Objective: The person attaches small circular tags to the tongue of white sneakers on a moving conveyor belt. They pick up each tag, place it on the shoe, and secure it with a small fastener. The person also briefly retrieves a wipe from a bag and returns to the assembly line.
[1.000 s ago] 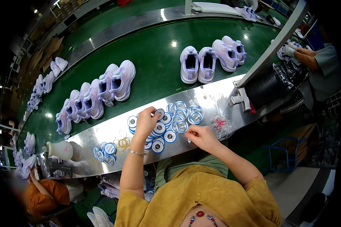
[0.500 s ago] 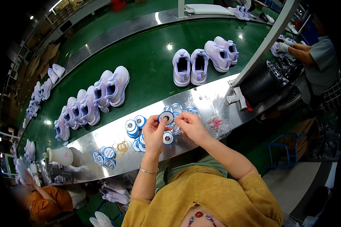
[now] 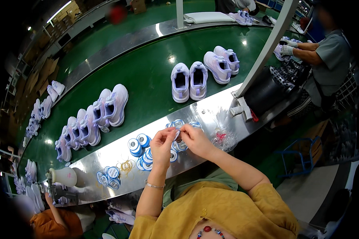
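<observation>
Over the steel ledge my left hand (image 3: 162, 144) pinches a small round tag (image 3: 177, 135), white with a blue rim, now tilted nearly edge-on. My right hand (image 3: 195, 142) meets it from the other side, its thumb and fingertips closed at the tag's edge. Whether a thin band or string lies between those fingers is too small to tell. Around and beneath both hands lie stacks of similar round tags (image 3: 135, 146). A tangle of yellowish rubber bands (image 3: 127, 166) rests left of them, beside another pile of tags (image 3: 112, 173).
Beyond the ledge runs a green conveyor belt (image 3: 147, 75) carrying pale lilac sneakers (image 3: 181, 81), with more sneakers (image 3: 116, 105) to the left. A bundle of clear plastic strands (image 3: 224, 137) lies right, near a white post (image 3: 267, 49). A bottle-like white container (image 3: 64, 177) stands left. Co-workers sit both sides.
The tag has turned from face-up to nearly edge-on, and my right fingers have come in against it. My view has shifted slightly, so the belt and sneakers appear lower and further left.
</observation>
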Available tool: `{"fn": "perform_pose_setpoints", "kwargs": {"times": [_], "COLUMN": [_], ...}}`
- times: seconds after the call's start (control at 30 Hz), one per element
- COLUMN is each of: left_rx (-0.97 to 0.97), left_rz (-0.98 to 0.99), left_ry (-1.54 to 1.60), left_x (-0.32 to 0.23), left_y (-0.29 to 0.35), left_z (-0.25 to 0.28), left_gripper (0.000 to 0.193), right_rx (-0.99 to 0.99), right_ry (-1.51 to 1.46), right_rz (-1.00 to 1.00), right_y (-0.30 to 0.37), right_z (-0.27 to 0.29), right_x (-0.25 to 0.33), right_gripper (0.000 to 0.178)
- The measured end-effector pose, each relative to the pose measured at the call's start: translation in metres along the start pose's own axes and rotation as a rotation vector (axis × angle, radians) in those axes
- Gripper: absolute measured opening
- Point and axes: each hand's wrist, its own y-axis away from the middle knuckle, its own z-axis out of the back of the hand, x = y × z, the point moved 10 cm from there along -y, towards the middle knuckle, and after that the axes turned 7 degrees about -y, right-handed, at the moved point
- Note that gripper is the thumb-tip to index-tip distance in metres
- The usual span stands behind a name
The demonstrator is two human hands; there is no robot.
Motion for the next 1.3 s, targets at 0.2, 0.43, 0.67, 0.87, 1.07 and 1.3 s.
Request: {"fn": "perform_pose_setpoints", "kwargs": {"times": [0.2, 0.43, 0.67, 0.87, 1.07, 1.3], "left_rx": [0.038, 0.074, 0.017, 0.081, 0.145, 0.049], "left_rz": [-0.041, -0.258, -0.338, -0.283, -0.113, 0.167], "left_ry": [-0.057, -0.307, -0.670, -0.966, -0.603, -0.075], "left_x": [-0.001, -0.023, -0.024, 0.020, 0.066, 0.088], "left_y": [-0.026, -0.071, -0.140, -0.208, -0.231, -0.223], "left_z": [-0.028, -0.044, -0.049, -0.083, -0.101, -0.114], "left_gripper": [0.013, 0.006, 0.034, 0.042, 0.045, 0.026], "right_rx": [-0.009, 0.244, 0.155, -0.113, -0.326, -0.131], "right_ry": [0.232, -0.324, -0.227, 0.168, 0.340, 0.739], "right_rz": [0.095, -0.222, -0.351, -0.192, -0.208, 0.227], "right_y": [-0.014, -0.061, -0.103, -0.158, -0.182, -0.170], "right_z": [0.023, 0.035, 0.068, 0.120, 0.213, 0.177], "right_x": [0.000, -0.033, -0.079, -0.114, -0.154, -0.085], "right_gripper": [0.011, 0.015, 0.012, 0.013, 0.018, 0.008]}}
